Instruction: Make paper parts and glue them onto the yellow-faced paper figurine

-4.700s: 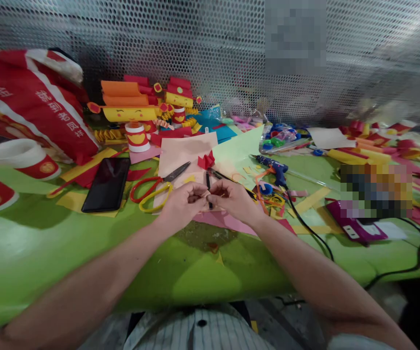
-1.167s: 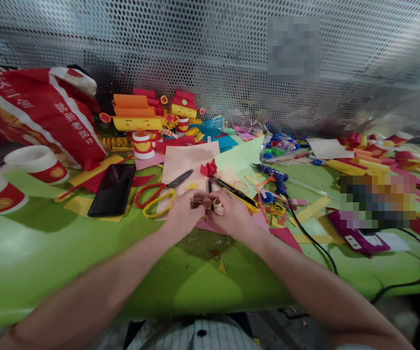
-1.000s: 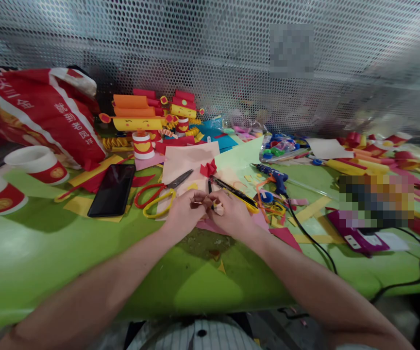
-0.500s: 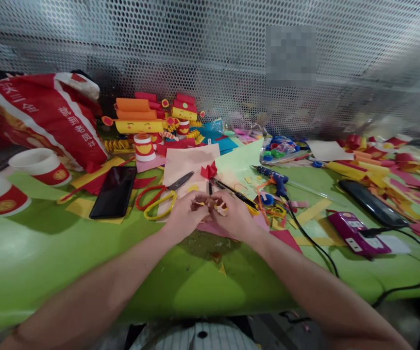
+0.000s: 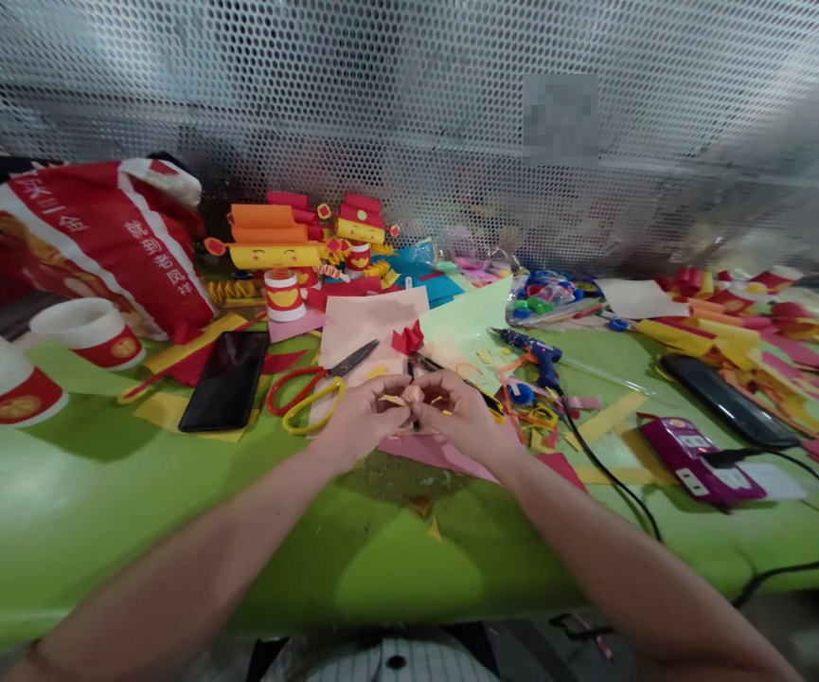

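My left hand [image 5: 364, 417] and my right hand [image 5: 460, 417] meet at the middle of the table, fingertips pinched together on a small pale folded paper piece [image 5: 413, 392]. Just beyond them lies a red folded paper shape [image 5: 407, 337]. Scissors with red and yellow handles [image 5: 315, 399] rest beside my left hand, blades pointing away. Dark slender tools [image 5: 432, 364] lie partly under my fingers. A pale pink sheet [image 5: 366, 317] and a light green sheet [image 5: 476, 313] spread behind. Right of my right hand is a blue glue gun [image 5: 538, 356].
Paper cups [image 5: 89, 333] and a black phone [image 5: 224, 381] stand or lie at left, near a red bag [image 5: 97, 232]. Paper figures [image 5: 277, 248] stand behind. At right are a purple power box [image 5: 697, 461], its cable, a black case [image 5: 728, 398] and coloured paper scraps.
The fingers of both hands have shifted around the paper piece, which now shows more clearly between them. The view has tilted slightly upward.
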Action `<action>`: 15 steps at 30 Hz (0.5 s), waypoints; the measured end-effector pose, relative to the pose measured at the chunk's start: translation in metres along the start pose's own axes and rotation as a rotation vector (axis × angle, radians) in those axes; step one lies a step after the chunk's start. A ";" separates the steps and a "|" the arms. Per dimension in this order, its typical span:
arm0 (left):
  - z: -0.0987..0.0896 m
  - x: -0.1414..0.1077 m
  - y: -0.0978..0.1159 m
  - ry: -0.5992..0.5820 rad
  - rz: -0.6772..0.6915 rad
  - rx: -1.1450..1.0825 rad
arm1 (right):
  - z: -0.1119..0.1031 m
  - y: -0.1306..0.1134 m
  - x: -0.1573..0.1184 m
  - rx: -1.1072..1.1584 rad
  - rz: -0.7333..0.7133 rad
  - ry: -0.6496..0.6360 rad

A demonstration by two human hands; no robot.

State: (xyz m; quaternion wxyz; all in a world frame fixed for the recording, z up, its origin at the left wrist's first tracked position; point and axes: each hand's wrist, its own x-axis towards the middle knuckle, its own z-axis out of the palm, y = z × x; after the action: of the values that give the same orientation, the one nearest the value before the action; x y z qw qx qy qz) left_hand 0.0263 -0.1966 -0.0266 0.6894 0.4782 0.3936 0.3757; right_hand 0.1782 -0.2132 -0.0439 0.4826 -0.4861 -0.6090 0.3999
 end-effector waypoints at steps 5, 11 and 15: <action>-0.003 0.000 0.001 -0.008 -0.009 -0.048 | -0.001 0.000 0.000 -0.064 -0.077 0.014; -0.005 0.002 -0.005 -0.023 -0.023 0.033 | 0.000 0.001 -0.001 -0.347 -0.227 0.016; -0.004 0.003 -0.006 0.011 0.003 0.129 | 0.002 0.008 -0.001 -0.485 -0.331 0.027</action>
State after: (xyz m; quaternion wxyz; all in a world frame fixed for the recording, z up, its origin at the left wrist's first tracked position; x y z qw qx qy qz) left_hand 0.0245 -0.1941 -0.0343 0.6543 0.5202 0.4203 0.3530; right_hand 0.1781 -0.2126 -0.0517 0.4191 -0.4866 -0.7514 0.1517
